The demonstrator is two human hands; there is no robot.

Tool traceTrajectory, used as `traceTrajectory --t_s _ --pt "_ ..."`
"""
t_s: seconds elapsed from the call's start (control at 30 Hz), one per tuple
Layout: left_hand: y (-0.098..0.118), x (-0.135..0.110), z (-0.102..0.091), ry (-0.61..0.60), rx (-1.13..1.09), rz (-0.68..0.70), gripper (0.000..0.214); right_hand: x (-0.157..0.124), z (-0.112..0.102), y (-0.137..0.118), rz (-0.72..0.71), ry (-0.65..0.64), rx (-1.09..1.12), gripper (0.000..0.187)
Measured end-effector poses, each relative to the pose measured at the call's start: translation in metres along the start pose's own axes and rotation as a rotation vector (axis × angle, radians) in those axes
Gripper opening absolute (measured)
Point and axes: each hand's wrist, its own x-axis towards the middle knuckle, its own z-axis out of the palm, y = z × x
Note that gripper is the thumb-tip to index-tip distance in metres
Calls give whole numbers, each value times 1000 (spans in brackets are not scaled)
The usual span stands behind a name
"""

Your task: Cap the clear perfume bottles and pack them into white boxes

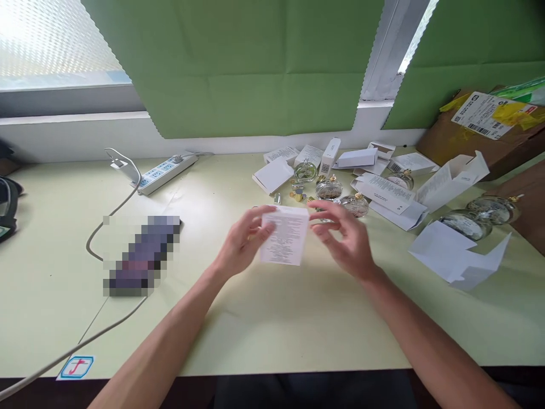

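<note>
My left hand (244,238) grips a small white printed carton (284,238) by its left side, thumb on the face with the fine text. The carton is held upright above the table. At its right edge, my right hand (343,236) has its fingers spread and curved; whether a fingertip touches the carton I cannot tell. Just beyond the hands are round glass perfume bottles, among them a clear one (329,188) and a greenish one (305,170). Small gold and silver caps (298,194) lie beside them. One bottle is partly hidden behind my right hand.
Unfolded white boxes (385,193) and more bottles (494,210) spread over the table's right side. A brown cardboard box (481,133) stands at the back right. On the left are a power strip (168,173), a blurred-out dark device (145,255) and a cable (91,339).
</note>
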Motion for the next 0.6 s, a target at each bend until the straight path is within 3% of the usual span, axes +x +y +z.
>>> traceTrajectory --t_s 0.1,0.17,0.23,0.4,0.5,0.6 --pt "-3 9 -20 310 -98 -46 30 12 -19 0 -105 388 -9 12" --pt "-8 14 -37 502 -143 -124 31 19 -34 6 -134 624 -58 27" --pt "-17 16 -54 629 -173 -206 34 24 -46 14 -57 729 -84 34" --pt "-48 13 -75 913 -81 -432 46 25 -55 26 156 606 -148 34" --pt "-64 8 -80 957 28 -552 55 24 -53 22 217 479 -202 31" --pt "-77 2 -86 873 197 -467 64 23 -54 15 256 349 -233 34"
